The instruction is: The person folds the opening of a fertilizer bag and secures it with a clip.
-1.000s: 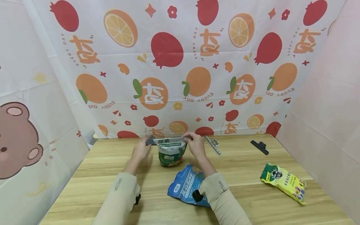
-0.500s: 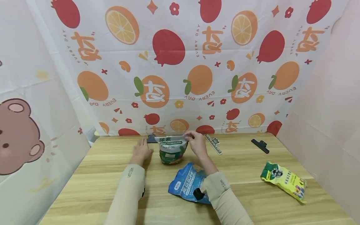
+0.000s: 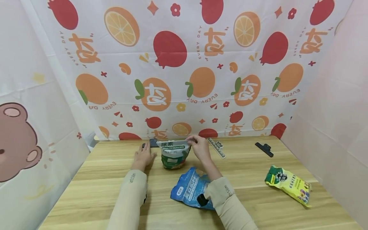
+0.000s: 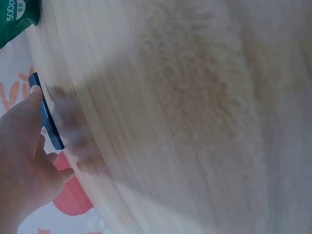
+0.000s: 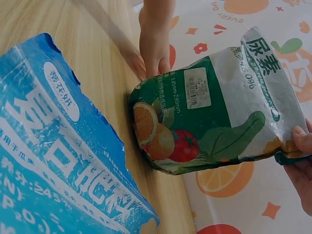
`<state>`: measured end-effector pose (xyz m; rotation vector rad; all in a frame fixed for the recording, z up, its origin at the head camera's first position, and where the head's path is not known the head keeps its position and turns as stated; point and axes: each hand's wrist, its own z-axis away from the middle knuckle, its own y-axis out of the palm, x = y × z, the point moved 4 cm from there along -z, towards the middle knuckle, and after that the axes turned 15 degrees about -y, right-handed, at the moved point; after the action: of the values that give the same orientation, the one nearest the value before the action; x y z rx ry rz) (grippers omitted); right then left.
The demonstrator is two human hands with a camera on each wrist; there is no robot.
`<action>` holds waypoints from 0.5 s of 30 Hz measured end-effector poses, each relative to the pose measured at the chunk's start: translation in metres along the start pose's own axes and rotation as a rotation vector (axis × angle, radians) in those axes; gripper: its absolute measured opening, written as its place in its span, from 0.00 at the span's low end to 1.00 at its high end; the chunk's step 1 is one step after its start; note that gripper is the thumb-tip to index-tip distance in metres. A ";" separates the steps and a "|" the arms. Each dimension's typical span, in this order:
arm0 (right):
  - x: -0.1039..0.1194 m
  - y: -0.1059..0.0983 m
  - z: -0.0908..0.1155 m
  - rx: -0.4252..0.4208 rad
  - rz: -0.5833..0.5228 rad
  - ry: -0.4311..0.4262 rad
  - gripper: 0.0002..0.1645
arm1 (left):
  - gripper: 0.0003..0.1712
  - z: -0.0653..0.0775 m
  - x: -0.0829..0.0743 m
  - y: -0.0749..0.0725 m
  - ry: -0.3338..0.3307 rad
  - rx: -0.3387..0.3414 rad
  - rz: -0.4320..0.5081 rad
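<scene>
A green and white fertilizer bag, printed with fruit and vegetables, stands upright toward the back of the table. My right hand pinches its upper right corner; the right wrist view shows the thumb over the edge of the bag. My left hand lies to the left of the bag, its fingers reaching onto a black clip behind. In the left wrist view the thumb of this hand overlaps the bar of the clip. Part of the clip is hidden behind the bag.
A blue fertilizer bag lies in front, partly under the right forearm. Another black clip and a yellow and green bag are on the right. A white ruler-like strip lies at the back, before a fruit-print curtain.
My left hand has drawn back slightly from the clip's upper part and lowered onto the table beside it. More of the clip's left end shows now. My right hand keeps its place on the bag.
</scene>
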<state>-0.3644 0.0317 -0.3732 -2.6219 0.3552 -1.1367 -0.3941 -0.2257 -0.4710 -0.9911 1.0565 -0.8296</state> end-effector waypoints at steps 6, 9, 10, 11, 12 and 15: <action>0.001 0.002 0.001 -0.002 -0.013 0.008 0.05 | 0.39 0.004 -0.002 0.001 0.012 0.000 -0.043; 0.002 0.002 0.001 -0.001 -0.005 -0.003 0.05 | 0.39 0.005 -0.003 0.002 0.011 -0.004 -0.068; 0.002 0.001 0.002 -0.001 -0.001 -0.006 0.05 | 0.38 0.005 -0.003 0.002 0.013 -0.004 -0.077; 0.002 0.001 0.002 -0.003 0.001 -0.008 0.05 | 0.38 0.005 -0.004 0.003 0.016 -0.006 -0.088; 0.002 0.001 0.002 -0.005 0.003 -0.010 0.05 | 0.38 0.004 -0.004 0.003 0.018 -0.008 -0.099; 0.001 0.000 0.001 -0.010 0.007 -0.011 0.05 | 0.37 0.003 -0.004 0.004 0.033 -0.021 -0.132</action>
<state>-0.3630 0.0313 -0.3738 -2.6326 0.3685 -1.1201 -0.3923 -0.2201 -0.4733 -1.0768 1.0380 -0.9477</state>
